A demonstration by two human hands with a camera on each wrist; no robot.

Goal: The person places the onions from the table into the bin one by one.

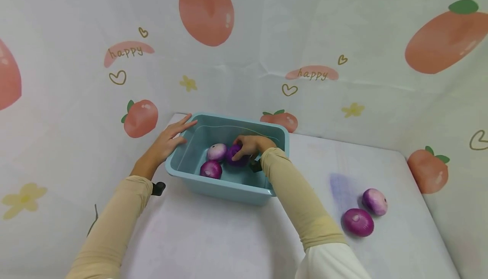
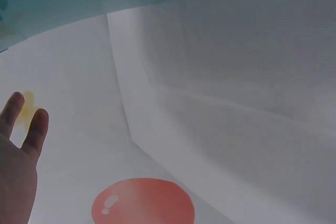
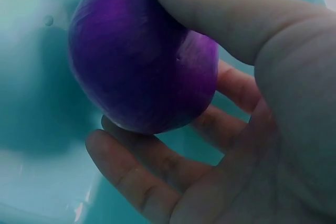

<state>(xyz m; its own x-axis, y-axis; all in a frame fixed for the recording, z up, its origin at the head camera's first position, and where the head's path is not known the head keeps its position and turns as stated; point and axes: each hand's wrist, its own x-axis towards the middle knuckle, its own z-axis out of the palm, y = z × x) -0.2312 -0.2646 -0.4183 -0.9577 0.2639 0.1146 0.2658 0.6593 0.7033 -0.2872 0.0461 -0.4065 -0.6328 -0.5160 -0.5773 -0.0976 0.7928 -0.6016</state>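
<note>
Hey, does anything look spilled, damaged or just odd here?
Yes: a bluish-purple smudge on the white tabletop, right of the blue tub, near the two loose onions. It stands out against the pale surface; I can't tell what caused it. Nothing else looks odd.

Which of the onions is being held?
The rightmost onion inside the blue bin, gripped by the right hand; neither hand holds the other four onions.
</note>
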